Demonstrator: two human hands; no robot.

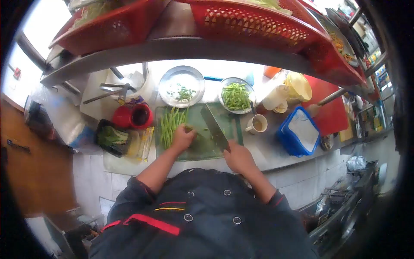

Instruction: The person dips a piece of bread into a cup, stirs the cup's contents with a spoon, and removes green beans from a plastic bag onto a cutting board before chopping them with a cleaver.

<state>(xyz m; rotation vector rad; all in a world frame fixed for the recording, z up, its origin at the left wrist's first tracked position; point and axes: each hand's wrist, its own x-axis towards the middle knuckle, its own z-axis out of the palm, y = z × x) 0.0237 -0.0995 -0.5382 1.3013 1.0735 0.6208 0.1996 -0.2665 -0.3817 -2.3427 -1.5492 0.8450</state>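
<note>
A green cutting board (198,152) lies on the counter in front of me. Long green beans (169,125) are bunched on its left part. My left hand (184,139) is closed at the right side of the bunch; what its fingers grip is too small to make out. My right hand (238,157) is wrapped round the handle of a large knife (214,128), whose blade points up and left over the board. Behind the board, a metal plate (167,80) holds small chopped pieces, and a bowl (251,100) holds cut green beans (235,96).
Right of the board are a cup (257,124) with a spoon, a blue container (298,131) and a red board (330,110). On the left stand a red container (123,116) and a black tray (103,140) of leaves. Red baskets (254,26) sit on the shelf (185,49) above.
</note>
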